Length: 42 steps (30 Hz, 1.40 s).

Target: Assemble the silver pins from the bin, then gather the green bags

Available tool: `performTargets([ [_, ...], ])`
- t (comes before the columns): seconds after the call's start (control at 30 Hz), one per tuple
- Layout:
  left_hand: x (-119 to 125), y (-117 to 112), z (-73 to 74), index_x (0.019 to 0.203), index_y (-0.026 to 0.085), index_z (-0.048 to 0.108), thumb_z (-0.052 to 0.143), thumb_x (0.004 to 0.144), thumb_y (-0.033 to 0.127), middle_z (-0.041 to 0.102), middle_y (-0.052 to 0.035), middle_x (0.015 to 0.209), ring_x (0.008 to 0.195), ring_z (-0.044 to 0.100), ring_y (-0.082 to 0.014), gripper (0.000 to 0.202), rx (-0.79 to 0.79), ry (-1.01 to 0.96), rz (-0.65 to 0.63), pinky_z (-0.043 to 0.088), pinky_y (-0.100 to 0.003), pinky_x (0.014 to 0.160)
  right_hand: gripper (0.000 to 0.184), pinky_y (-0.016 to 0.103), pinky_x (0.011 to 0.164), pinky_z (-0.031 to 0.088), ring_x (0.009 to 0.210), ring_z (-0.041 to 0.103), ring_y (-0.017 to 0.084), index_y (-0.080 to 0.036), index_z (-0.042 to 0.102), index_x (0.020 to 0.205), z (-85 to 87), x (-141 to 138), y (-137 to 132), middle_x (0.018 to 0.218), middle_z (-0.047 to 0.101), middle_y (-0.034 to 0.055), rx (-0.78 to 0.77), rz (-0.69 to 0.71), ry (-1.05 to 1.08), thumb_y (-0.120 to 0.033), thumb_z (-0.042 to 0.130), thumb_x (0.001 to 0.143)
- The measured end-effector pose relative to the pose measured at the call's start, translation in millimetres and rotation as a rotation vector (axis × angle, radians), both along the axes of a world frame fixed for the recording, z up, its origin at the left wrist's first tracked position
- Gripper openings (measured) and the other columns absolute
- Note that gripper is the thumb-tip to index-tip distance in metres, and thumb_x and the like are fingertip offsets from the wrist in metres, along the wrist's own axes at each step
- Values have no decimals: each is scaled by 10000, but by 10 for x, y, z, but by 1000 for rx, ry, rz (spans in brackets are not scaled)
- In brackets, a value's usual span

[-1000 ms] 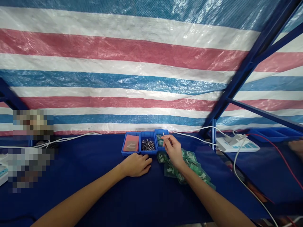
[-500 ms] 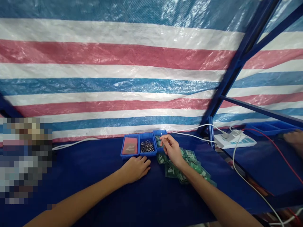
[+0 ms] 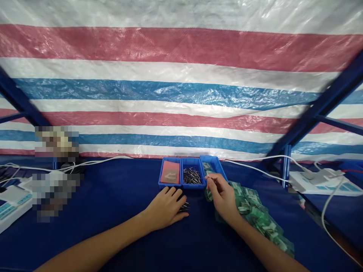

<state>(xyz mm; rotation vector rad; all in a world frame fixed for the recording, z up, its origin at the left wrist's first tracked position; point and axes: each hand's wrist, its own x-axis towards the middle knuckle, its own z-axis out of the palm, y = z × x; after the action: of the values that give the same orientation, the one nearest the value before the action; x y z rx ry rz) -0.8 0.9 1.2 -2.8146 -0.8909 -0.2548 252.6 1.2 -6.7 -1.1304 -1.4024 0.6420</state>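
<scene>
Loose pins (image 3: 184,207): a few dark metal pins on the bench (image 3: 113,196), right at the fingertips of the left hand (image 3: 167,207) and in front of the middle tray.
Left hand: palm down on the bench, fingers (image 3: 177,194) stretched out and slightly apart, gripping nothing; the loose pins lie against or just under its outer fingers.
Right hand (image 3: 223,194): thumb and forefinger pinched together on a small piece (image 3: 208,176), too small to make out, at the near edge of the right tray.
Trays: three blue trays side by side; the left tray (image 3: 169,185) holds a red card, the middle tray (image 3: 193,186) more pins, the right tray (image 3: 221,170) green parts.
Green heap (image 3: 255,213): on the bench just right of the right hand.
</scene>
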Motion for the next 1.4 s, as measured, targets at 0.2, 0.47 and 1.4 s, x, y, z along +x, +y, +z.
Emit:
performTargets([
  [0.2, -3, -22, -1, 1257, 168, 572, 470, 1046, 672, 626, -134, 1152, 981, 586, -294, 556, 11, 34, 76, 460, -394, 781, 233, 308, 603, 456, 661, 586, 198, -253, 698, 1076, 26, -79, -95, 778, 619, 22, -21, 32, -69, -448, 571, 1058],
  [0.47, -26, 49, 35, 1219, 176, 566, 471, 1083, 581, 627, -106, 1143, 1004, 590, -260, 438, -69, 50, -36, 481, -337, 714, 298, 269, 531, 420, 604, 531, 159, -231, 688, 1060, 14, -190, -122, 728, 578, -1, -155, 173, 39, -503, 566, 1056],
  [1.4, -75, 133, -12, 1162, 212, 602, 502, 1096, 419, 616, -63, 1074, 966, 602, -208, 239, -178, -160, -147, 506, -304, 738, 421, 188, 308, 292, 350, 390, 70, -220, 591, 827, 89, -282, -164, 584, 515, -75, -353, 177, 310, -612, 690, 944],
])
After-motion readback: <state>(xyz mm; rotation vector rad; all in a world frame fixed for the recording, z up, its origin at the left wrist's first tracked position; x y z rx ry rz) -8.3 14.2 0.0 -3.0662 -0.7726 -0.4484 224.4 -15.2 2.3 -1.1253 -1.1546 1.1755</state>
